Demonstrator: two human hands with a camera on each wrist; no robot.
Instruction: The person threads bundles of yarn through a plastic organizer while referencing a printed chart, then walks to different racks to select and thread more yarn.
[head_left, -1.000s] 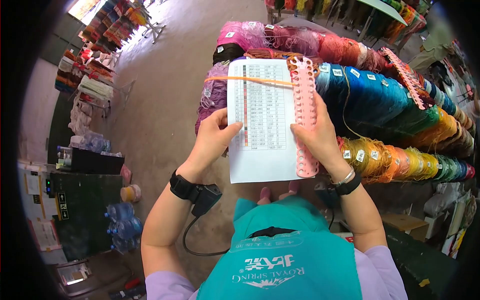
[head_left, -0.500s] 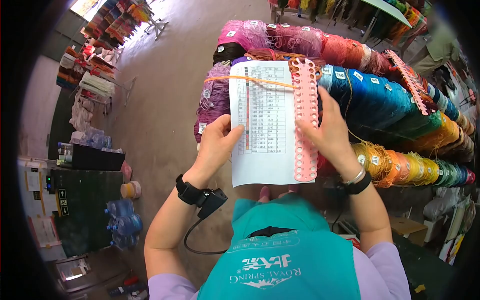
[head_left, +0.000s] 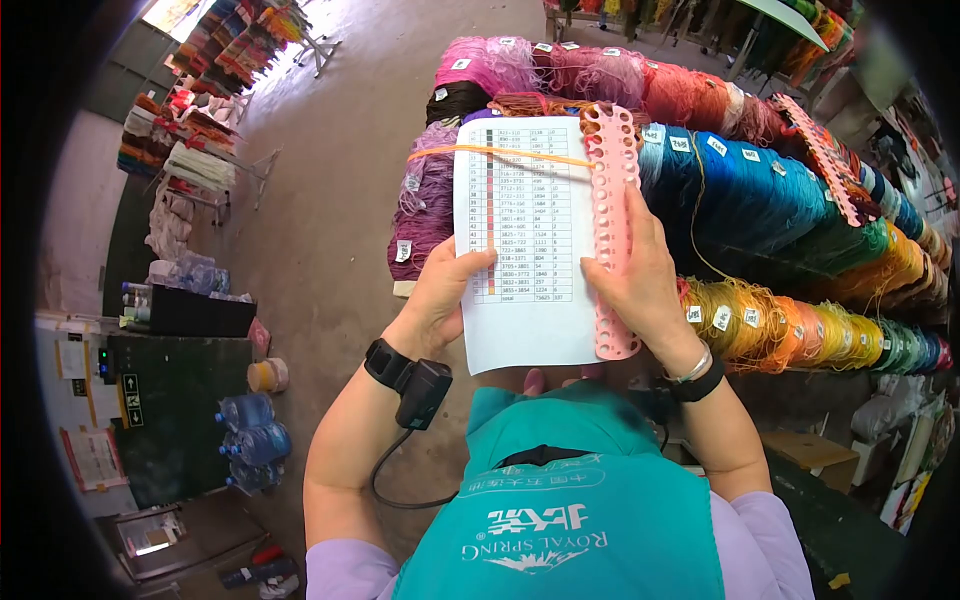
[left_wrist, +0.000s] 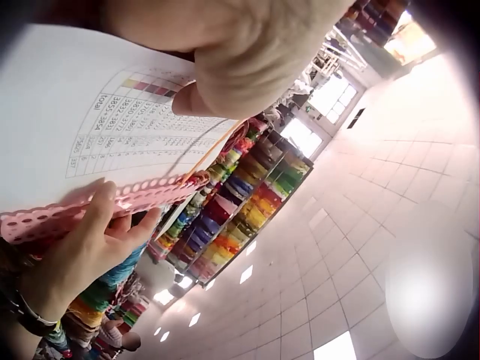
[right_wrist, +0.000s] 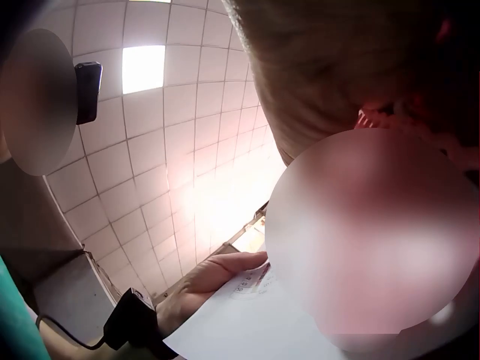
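Observation:
A white sheet of paper (head_left: 530, 335) printed with a table is held up in front of the body. My left hand (head_left: 437, 295) pinches its left edge, thumb on the front and fingers behind. Along the right edge lies a pink strip (head_left: 615, 335) with rows of holes. My right hand (head_left: 645, 285) grips the strip and paper together, thumb over the strip and fingers round the far side. An orange thread (head_left: 520, 155) runs from the strip across the top of the sheet. In the left wrist view the right hand (left_wrist: 82, 259) holds the pink strip (left_wrist: 142, 196) from below.
Rows of labelled thread bundles (head_left: 740, 200) stand ahead and to the right. Another pink holed strip (head_left: 818, 160) lies across them. Large blue water bottles (head_left: 252, 430) sit on the floor at left, below a dark green cabinet (head_left: 180, 400). Hanging skeins (head_left: 235, 60) fill racks farther back.
My right hand loosened from the strip half a second ago, its fingers lifting off to the right, then closed round strip and paper again. The left thumb stays on the left edge.

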